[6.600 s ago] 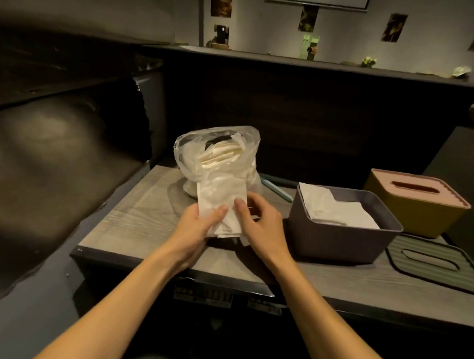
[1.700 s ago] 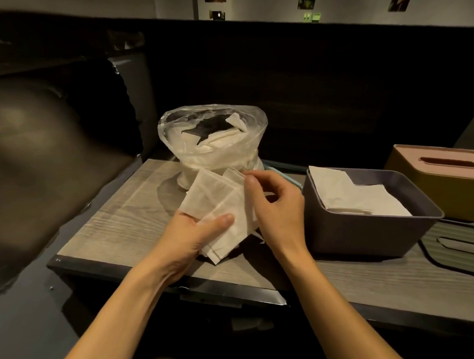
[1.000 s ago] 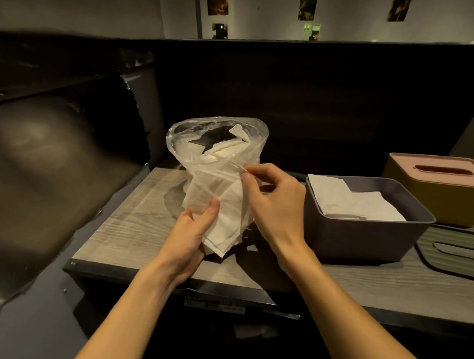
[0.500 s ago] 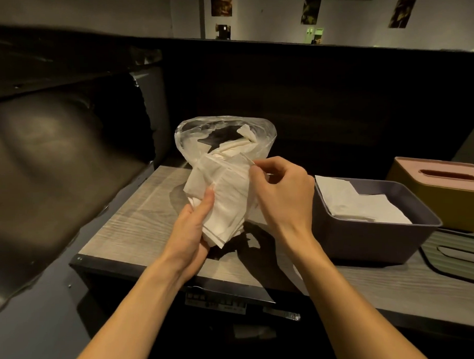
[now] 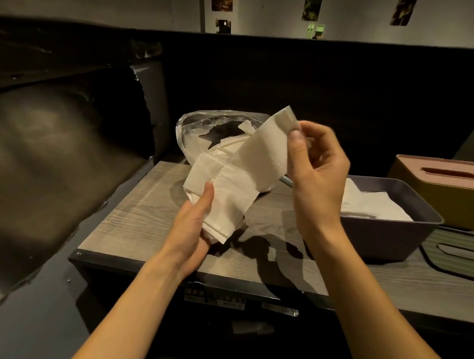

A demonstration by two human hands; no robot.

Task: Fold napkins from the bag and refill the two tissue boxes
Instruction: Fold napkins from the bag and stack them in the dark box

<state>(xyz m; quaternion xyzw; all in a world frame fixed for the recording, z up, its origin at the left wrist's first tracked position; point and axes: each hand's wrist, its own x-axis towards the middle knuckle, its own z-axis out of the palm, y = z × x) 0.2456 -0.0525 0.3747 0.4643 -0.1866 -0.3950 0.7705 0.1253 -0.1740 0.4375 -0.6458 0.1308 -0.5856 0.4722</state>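
Above wood-grain tabletop (image 5: 140,217): left hand (image 5: 190,229) grips stack of folded white paper napkins (image 5: 226,206), thumb pressed on top, fingers curled beneath. Right hand (image 5: 317,173) pinches corner of one soft, crinkled napkin (image 5: 267,154), thumb and fingertips closed on it, peeling it up off stack. Behind: one clear crumpled plastic bag (image 5: 191,132), more napkins inside. Right: one open grey rectangular tissue box (image 5: 388,238) holding flat napkins; one closed yellow tissue box (image 5: 451,196) with pink slotted lid; one ribbed dark lid (image 5: 464,254) lying flat.
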